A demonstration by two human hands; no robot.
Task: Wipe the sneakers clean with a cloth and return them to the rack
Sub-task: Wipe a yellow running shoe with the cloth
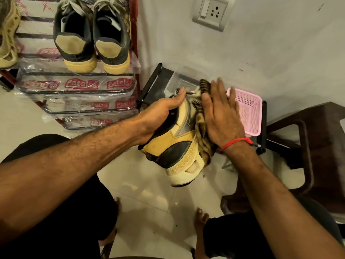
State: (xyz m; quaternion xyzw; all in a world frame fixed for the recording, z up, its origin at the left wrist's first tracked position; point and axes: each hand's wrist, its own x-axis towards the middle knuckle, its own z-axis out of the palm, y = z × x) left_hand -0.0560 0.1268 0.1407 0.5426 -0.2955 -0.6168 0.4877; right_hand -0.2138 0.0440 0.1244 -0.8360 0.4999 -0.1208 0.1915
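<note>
A yellow and black sneaker (177, 146) hangs in the air over the floor, heel toward me. My left hand (160, 116) grips it from the left side, fingers reaching into its opening. My right hand (222, 116) lies flat with straight fingers on a striped brown cloth (203, 131), pressing it against the sneaker's right side. Part of the cloth is hidden under the palm. The shoe rack (80, 88) stands at the left, its shelves wrapped in clear printed plastic.
A dark pair of sneakers (91, 40) sits on the rack's top shelf, with a beige shoe (7, 34) at the far left. A pink mesh basket (248, 111) rests on a low black stand by the wall. A brown stool (317, 146) is at the right. My bare feet rest on the tiled floor.
</note>
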